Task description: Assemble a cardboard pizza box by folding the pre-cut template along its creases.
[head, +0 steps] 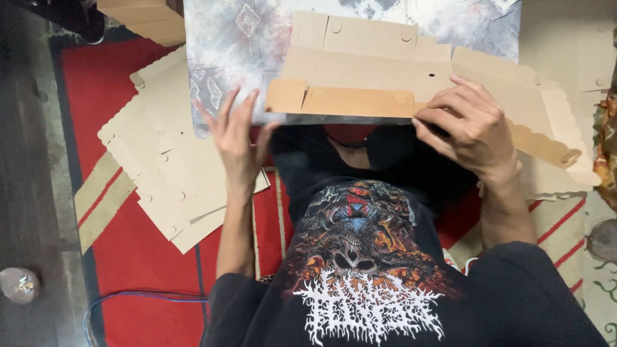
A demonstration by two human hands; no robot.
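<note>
While right hand (472,128) grips: flat (scalloped) cardboard blank (385,71)

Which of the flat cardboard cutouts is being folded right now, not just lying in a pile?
The cardboard blank on the patterned cloth: its near flap is bent up under the right hand. The stack by the left hand lies flat on the red mat.

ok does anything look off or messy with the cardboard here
Nothing looks damaged. The stack of flat cardboard blanks by the left hand is fanned out askew, not squared. The right hand presses the box blank being folded.
</note>
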